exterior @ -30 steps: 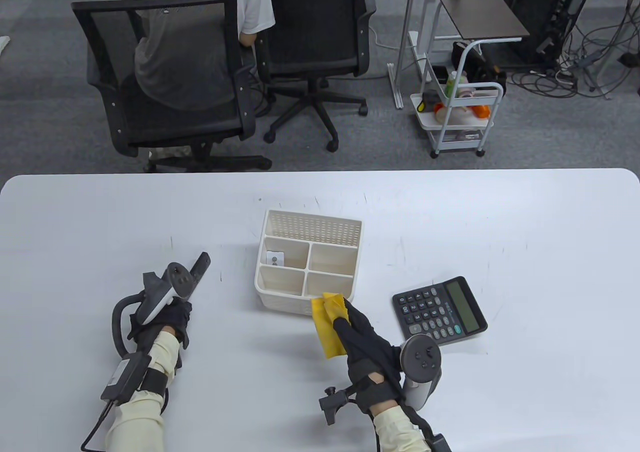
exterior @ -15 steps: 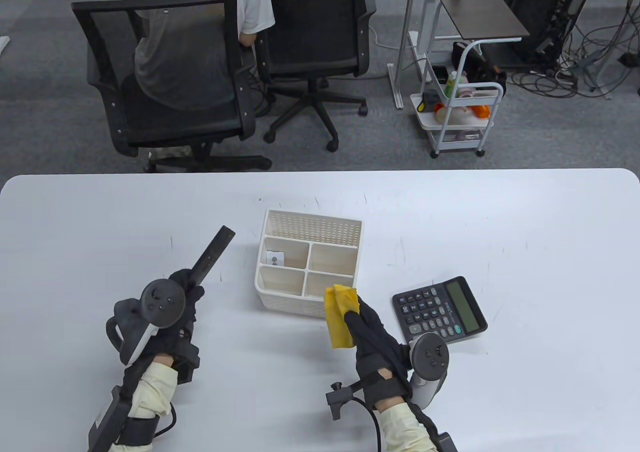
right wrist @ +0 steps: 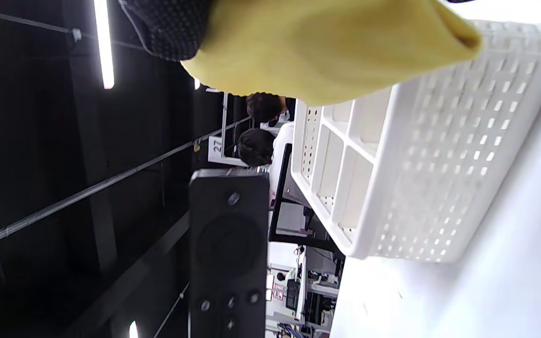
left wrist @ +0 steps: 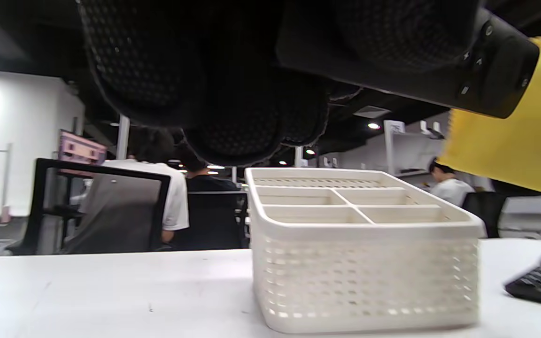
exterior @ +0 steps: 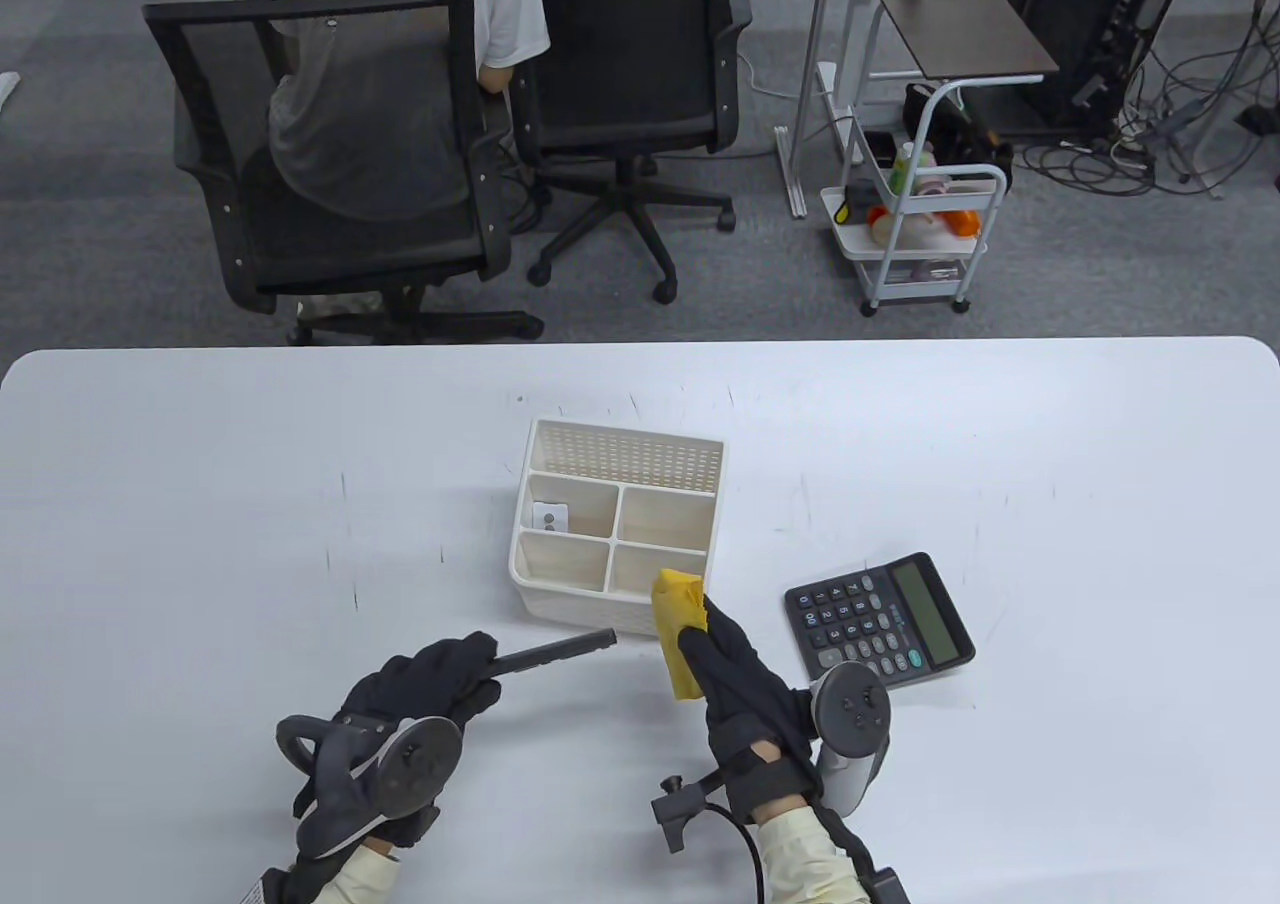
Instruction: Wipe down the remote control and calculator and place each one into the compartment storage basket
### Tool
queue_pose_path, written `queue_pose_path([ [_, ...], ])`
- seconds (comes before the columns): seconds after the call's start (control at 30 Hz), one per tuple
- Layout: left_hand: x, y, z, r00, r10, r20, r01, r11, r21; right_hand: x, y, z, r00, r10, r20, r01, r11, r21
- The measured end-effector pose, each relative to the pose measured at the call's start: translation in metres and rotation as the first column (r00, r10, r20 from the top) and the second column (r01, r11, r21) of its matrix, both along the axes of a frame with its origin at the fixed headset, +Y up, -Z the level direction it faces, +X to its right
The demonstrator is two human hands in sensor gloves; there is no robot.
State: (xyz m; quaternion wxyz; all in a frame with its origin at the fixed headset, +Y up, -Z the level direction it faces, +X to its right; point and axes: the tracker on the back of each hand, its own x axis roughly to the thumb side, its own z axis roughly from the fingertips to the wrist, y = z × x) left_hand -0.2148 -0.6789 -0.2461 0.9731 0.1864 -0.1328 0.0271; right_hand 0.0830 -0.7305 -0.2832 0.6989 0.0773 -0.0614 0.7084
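My left hand [exterior: 425,684] grips one end of the slim black remote control [exterior: 556,650], which points right, edge-on, toward the cloth. The remote [left wrist: 496,80] fills the top of the left wrist view and shows its buttons [right wrist: 228,244] in the right wrist view. My right hand [exterior: 735,669] holds a folded yellow cloth [exterior: 680,634] just right of the remote's tip, in front of the white compartment basket [exterior: 615,529]. The cloth [right wrist: 327,47] [left wrist: 510,141] hangs above the table. A black calculator [exterior: 880,622] lies flat to the right of my right hand.
The basket [left wrist: 359,249] has several compartments; a small white item [exterior: 550,518] lies in its left middle one. Beyond the table's far edge stand office chairs [exterior: 330,144] with a seated person, and a white cart [exterior: 915,234].
My left hand carried the remote from the left side down and to the right, turning it from pointing up-right to lying horizontal near the cloth. My right hand stayed nearly still.
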Motion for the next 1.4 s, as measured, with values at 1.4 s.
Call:
queue_pose_path([
  [1.4,0.011,-0.007,0.001,0.993,0.076,0.095,-0.075,0.997,-0.006,-0.072,0.03,0.038,0.521,0.836,0.171,-0.77,0.375,0.516],
])
